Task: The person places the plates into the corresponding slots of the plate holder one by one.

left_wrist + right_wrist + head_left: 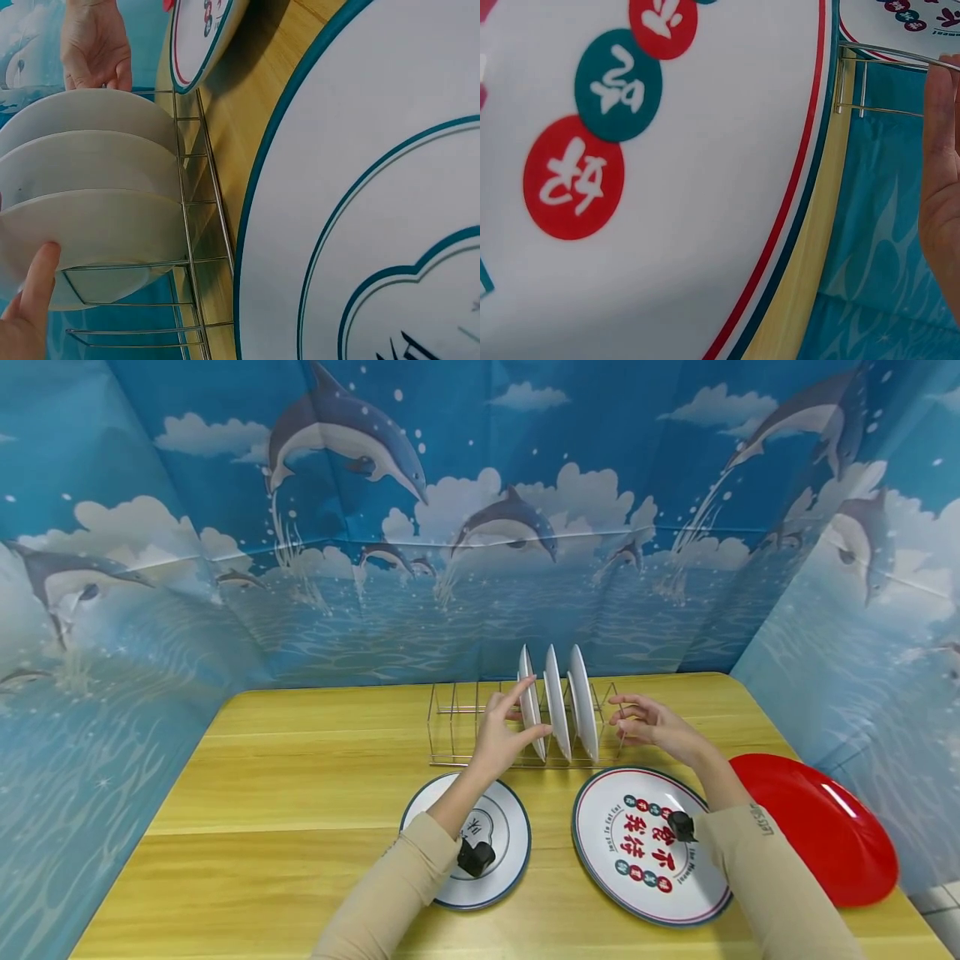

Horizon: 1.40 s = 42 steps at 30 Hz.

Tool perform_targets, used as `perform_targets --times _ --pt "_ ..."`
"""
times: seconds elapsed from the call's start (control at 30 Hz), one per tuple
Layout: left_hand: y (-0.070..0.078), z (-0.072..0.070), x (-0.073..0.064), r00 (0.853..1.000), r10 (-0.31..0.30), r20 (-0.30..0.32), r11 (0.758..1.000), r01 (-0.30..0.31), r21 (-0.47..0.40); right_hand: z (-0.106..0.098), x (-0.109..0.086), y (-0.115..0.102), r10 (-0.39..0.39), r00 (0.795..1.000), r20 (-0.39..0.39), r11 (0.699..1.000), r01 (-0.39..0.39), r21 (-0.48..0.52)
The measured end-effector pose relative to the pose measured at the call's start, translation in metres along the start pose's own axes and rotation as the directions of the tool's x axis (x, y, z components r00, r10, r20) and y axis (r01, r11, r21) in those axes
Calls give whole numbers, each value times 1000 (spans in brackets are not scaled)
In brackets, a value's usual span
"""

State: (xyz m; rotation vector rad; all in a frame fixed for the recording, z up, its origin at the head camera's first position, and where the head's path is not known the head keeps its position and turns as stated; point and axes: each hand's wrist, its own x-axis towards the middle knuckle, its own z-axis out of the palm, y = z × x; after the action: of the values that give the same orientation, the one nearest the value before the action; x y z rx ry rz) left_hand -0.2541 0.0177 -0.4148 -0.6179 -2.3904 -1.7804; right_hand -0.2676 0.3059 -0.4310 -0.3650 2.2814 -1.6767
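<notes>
Three white plates stand on edge in a wire dish rack (453, 765): a left plate (529, 714), a middle plate (555, 706) and a right plate (583, 706). My left hand (501, 732) is at the left plate, thumb and index finger spread wide. In the left wrist view, a fingertip (48, 253) of that hand touches the plate's face. Beside the rack's right end is my right hand (656, 727), its fingers loosely bent at the end wire. The right wrist view shows this hand (941, 172) only in part, its fingertips cut off by the frame edge.
A smaller white plate with a dark rim (517, 843) lies under my left forearm. Under the right one lies a larger plate with red and green lettering (600, 827). A red oval plate (832, 835) is at the right edge. Dolphin-print cloth (360, 610) hangs behind the wooden table (300, 777).
</notes>
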Motion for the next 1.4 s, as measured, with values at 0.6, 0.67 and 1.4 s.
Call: perform_targets --times 0.6,0.67,1.4 --pt "14 -48 -22 986 -12 169 1000 12 -3 -1 0 1 -13 1000 9 1000 13 12" --pt "13 -55 -29 988 -10 153 1000 11 -5 -1 0 1 -14 1000 8 1000 14 15" --pt "6 -115 -107 995 -85 47 996 86 -27 0 -1 0 -23 1000 19 1000 23 15"
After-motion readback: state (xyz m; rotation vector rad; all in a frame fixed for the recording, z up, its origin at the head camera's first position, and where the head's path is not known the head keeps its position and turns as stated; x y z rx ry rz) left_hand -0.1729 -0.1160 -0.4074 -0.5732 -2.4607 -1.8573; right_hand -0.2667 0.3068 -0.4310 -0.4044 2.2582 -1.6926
